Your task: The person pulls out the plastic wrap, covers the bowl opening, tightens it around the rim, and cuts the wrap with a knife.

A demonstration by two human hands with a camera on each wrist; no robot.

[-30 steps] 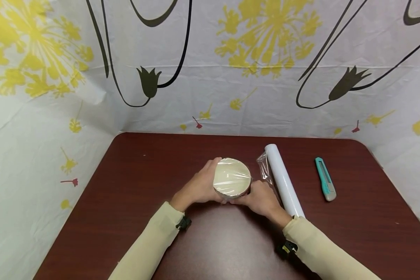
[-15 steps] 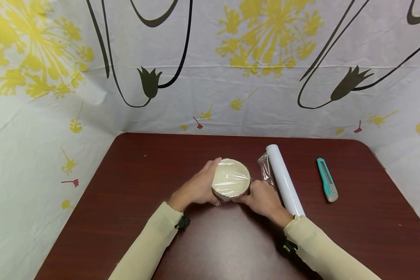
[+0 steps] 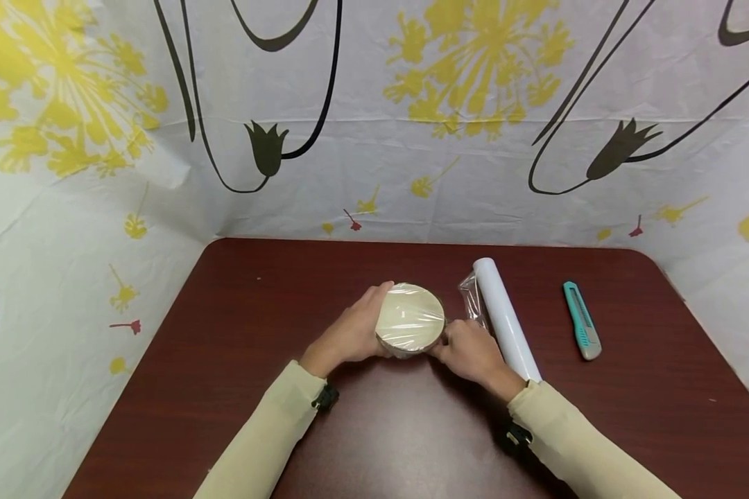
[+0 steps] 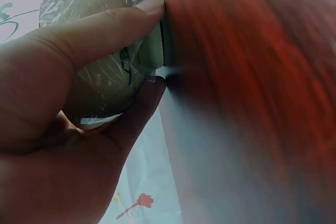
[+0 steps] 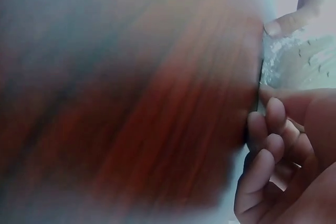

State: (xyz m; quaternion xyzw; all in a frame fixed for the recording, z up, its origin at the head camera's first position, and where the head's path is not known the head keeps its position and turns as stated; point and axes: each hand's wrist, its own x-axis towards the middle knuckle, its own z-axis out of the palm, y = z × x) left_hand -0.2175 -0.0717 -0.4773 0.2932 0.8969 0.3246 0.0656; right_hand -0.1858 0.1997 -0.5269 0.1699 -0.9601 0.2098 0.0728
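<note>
A round cream bowl [image 3: 410,317] with plastic wrap stretched tight over its top stands on the table in the head view. My left hand [image 3: 351,331] grips its left side. In the left wrist view, the thumb lies across the bowl's wrapped wall [image 4: 105,72], which carries dark line marks. At the bowl's lower right is my right hand [image 3: 471,350], fingers curled and thumb toward the base. Crinkled plastic wrap [image 5: 275,56] lies against the bowl in the right wrist view, and the right thumb and fingers pinch at its low edge; the exact contact is partly hidden.
A white roll of plastic wrap [image 3: 505,315] lies just right of the right hand, with a loose clear flap [image 3: 472,298] on its left side. Farther right is a teal utility knife [image 3: 580,320]. A patterned cloth [image 3: 362,125] hangs behind the brown table [image 3: 274,277].
The bowl has shifted very slightly left in the left hand. The right thumb has drawn back a little to the right along the bowl's near lower side.
</note>
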